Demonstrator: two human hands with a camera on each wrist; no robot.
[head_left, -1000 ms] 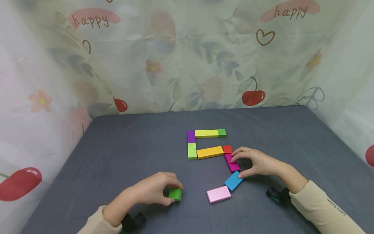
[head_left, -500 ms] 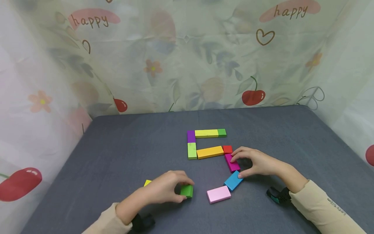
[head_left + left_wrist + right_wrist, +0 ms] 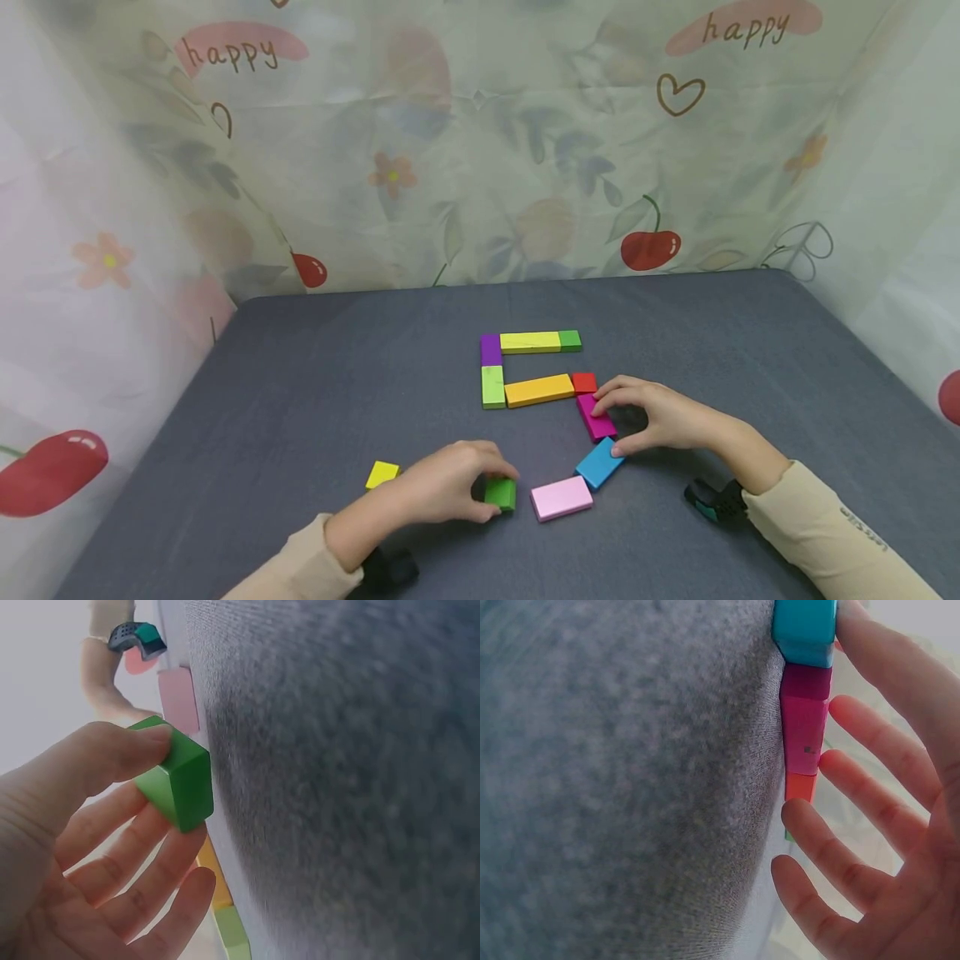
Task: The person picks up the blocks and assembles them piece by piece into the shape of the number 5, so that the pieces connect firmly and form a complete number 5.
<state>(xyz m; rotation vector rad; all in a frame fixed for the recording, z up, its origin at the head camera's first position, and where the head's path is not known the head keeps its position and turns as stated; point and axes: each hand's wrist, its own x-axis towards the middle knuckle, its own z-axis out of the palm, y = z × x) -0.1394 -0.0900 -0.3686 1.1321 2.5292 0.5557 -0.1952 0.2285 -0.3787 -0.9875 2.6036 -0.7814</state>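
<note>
My left hand (image 3: pixel 487 493) pinches a small dark green block (image 3: pixel 501 493) between thumb and fingers, low over the grey table (image 3: pixel 337 375), just left of a pink block (image 3: pixel 561 497). The left wrist view shows the same green block (image 3: pixel 184 776) held at the fingertips. My right hand (image 3: pixel 611 429) rests with its fingers on a magenta block (image 3: pixel 596 418) and its thumb against a blue block (image 3: pixel 598 463). In the right wrist view the fingers (image 3: pixel 870 735) lie relaxed beside the magenta block (image 3: pixel 805 724), thumb by the blue block (image 3: pixel 804 630).
Flat blocks lie joined at mid-table: purple (image 3: pixel 491 350), yellow bar (image 3: pixel 529 342), green (image 3: pixel 570 340), light green (image 3: pixel 492 387), orange bar (image 3: pixel 539 390), red (image 3: pixel 583 383). A small yellow block (image 3: pixel 382 474) lies loose at the left. Printed curtains enclose the table's back and sides.
My left hand has carried the green block to the right, toward the pink block, uncovering the small yellow block behind it. The right hand has stayed in place.
</note>
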